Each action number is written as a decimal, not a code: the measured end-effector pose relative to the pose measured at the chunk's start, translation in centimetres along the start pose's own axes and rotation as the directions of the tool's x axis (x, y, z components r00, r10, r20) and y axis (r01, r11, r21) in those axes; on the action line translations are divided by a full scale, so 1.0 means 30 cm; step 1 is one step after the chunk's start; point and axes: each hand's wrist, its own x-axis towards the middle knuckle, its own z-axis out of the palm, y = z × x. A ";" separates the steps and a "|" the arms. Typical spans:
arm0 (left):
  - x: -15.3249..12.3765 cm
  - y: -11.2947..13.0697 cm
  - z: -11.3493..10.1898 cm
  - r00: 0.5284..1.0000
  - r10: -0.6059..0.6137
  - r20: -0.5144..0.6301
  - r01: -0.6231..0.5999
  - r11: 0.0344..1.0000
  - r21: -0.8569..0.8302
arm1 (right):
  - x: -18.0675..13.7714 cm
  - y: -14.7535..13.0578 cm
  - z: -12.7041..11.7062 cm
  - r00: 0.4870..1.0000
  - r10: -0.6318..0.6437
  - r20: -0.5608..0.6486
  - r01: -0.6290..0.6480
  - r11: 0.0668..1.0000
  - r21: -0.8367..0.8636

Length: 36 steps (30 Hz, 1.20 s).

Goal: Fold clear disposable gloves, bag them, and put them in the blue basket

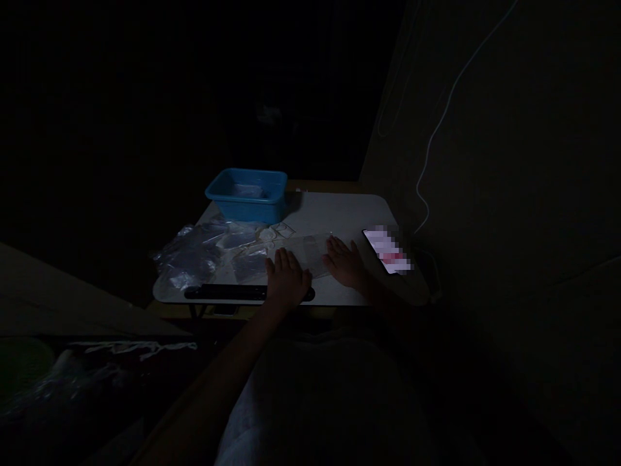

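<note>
The scene is very dark. My left hand [286, 277] lies flat near the front edge of a small white table [334, 213], fingers stretched out. My right hand [344, 260] rests flat beside it, fingers spread. Both press on a clear plastic bag [310, 251] lying between them. To the left sits a pile of more clear plastic bags [204, 254].
A blue plastic tub [247, 193] stands at the table's back left with something pale inside. A lit phone [388, 251] lies at the right edge, with a white cable [436, 129] hanging on the wall behind. A dark bar [223, 292] runs along the front edge.
</note>
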 end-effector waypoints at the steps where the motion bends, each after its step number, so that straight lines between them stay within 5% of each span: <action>1: 0.000 0.000 0.001 1.000 0.004 -0.003 -0.004 1.000 -0.001 | 0.002 0.009 0.000 1.000 0.020 -0.001 -0.020 1.000 -0.002; 6: 0.001 0.003 0.001 1.000 -0.004 0.000 0.004 1.000 0.000 | 0.016 0.039 -0.018 0.998 0.057 -0.011 -0.057 0.998 0.030; 17: 0.000 0.004 0.002 1.000 -0.003 0.008 0.003 1.000 -0.005 | 0.080 -0.035 -0.010 0.956 -0.272 0.109 0.265 0.961 0.072; 25: 0.000 0.004 0.002 1.000 -0.015 0.027 0.015 1.000 -0.014 | 0.092 0.028 0.016 0.988 -0.145 0.052 0.145 0.989 0.017; 36: -0.004 -0.001 0.003 1.000 0.008 -0.002 -0.008 1.000 0.009 | 0.092 0.021 0.022 0.990 -0.136 0.038 0.139 0.988 -0.064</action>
